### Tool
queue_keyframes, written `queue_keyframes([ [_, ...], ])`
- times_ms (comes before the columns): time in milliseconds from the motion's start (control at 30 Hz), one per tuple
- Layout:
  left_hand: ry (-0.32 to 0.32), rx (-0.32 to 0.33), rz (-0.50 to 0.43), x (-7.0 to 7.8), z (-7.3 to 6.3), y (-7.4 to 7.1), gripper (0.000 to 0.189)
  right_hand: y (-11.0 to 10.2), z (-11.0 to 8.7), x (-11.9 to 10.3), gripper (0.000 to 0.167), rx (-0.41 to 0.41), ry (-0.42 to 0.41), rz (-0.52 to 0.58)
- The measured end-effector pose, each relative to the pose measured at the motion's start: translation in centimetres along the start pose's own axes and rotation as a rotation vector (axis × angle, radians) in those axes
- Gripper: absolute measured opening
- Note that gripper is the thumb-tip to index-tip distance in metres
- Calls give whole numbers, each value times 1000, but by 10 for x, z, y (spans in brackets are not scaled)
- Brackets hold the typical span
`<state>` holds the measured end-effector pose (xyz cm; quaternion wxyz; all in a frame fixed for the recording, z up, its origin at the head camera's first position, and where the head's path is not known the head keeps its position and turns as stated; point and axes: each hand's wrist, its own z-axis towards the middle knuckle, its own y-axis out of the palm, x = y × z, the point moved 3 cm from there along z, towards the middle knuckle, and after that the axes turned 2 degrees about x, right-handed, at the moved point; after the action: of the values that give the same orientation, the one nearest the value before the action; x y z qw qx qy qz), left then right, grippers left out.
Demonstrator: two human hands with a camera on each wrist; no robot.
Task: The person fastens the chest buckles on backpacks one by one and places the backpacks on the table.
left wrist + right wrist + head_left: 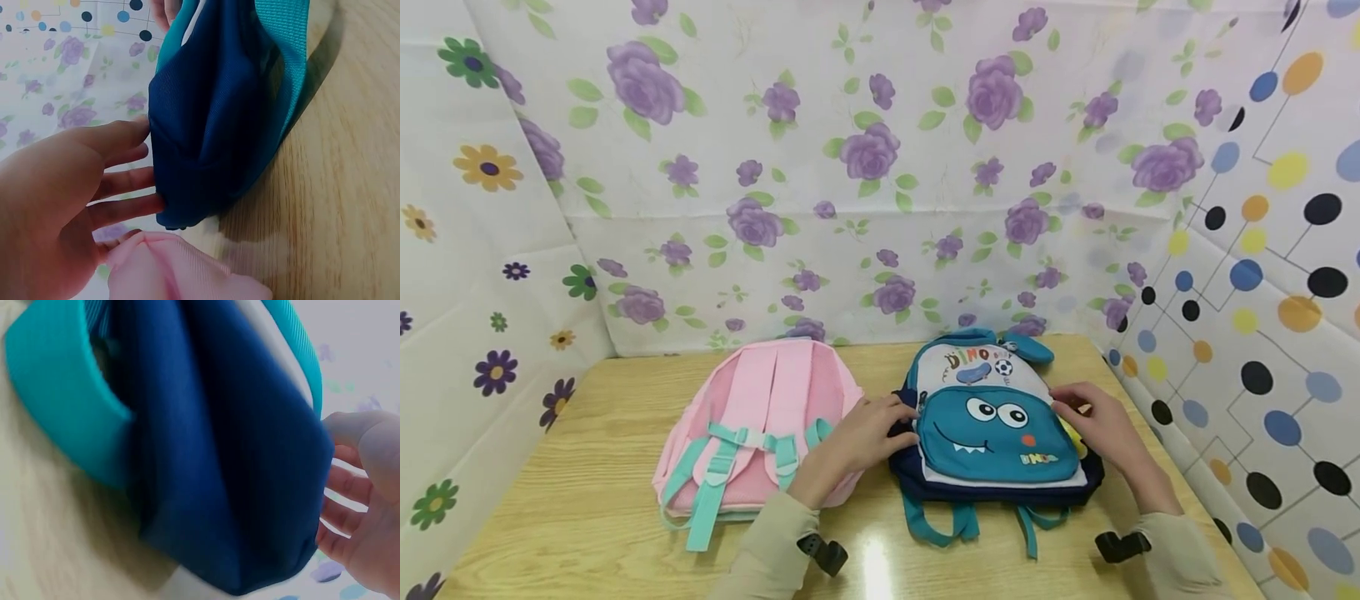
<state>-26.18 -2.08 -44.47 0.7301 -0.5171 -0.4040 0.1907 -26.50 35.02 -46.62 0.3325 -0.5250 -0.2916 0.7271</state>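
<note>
On the tabletop, both bags are already laid down: the blue backpack face up toward the back right corner, the pink backpack straps up nearer the left edge. The blue backpack's handling seems unfinished, release being left. Its opposite sides are touched by left hand and right hand, fingers apart, unclamped.

Wood-grain tbl below the left fingers & right fingers, colour on 3 sides!
Beyond the fingers, it's the bkgd cloth, white w/ purple roses, green leaves & a horiz. crease. Well L of the left fingers, a side cloth w/ green, yellow & purple blooms. Out R of the right fingers, the dotted cloth: blue, black, orange & yellow spots, thin grey lines b/w some. And a bright glare patch on the tbl, this side of the left fingers!
</note>
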Motion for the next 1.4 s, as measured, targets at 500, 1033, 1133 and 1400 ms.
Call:
queue_keyframes([
  [500,-101,-125,33,13,5,14,54,-2,-11,32,52,-117,74,29],
  [1033,-162,-113,58,25,6,28,53,3,-13,38,70,-252,205,91],
  [1133,-169,-100,47,25,4,30,54,2,-14,37,70,-243,201,120],
  [1400,-165,-54,37,24,1,34,53,-3,-14,32,67,-194,169,144],
])
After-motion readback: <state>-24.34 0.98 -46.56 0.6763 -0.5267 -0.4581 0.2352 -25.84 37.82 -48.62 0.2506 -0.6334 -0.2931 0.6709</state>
